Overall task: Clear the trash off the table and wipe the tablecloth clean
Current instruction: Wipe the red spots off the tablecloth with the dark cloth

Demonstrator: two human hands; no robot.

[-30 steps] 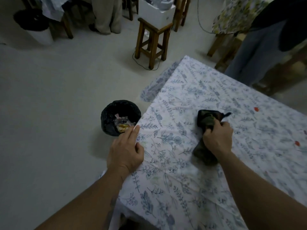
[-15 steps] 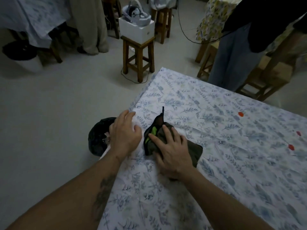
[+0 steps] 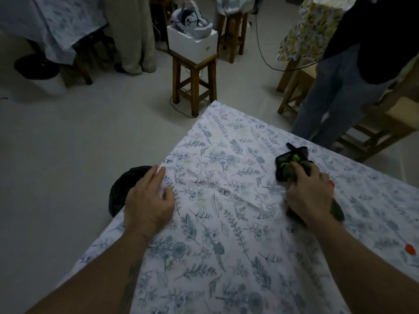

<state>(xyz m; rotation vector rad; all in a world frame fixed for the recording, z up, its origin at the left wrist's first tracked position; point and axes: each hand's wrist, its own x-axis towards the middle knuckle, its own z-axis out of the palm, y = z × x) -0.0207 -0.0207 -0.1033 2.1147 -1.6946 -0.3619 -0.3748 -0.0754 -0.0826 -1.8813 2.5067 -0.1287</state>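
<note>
A white tablecloth with a blue leaf print (image 3: pixel 226 223) covers the table. My right hand (image 3: pixel 310 196) presses a dark cloth with green patches (image 3: pixel 289 164) flat onto it at the right. My left hand (image 3: pixel 148 200) rests fingers-apart on the table's left edge, pinning the tablecloth. A black-lined trash bin (image 3: pixel 122 189) stands on the floor just beyond that edge, partly hidden by my left hand. Small red spots lie on the tablecloth, one by my right hand (image 3: pixel 332 183) and one at the far right (image 3: pixel 410 249).
A wooden stool (image 3: pixel 193 80) carrying a white box with a headset stands beyond the table's far corner, a cable on the floor beside it. A person in jeans (image 3: pixel 335 94) stands at the table's far right side, with wooden chairs behind. Another covered table is at the back left.
My right hand has slid the dark cloth from beside my left hand out to the right across the tablecloth. My left hand stays at the table edge. The view has tilted up.
</note>
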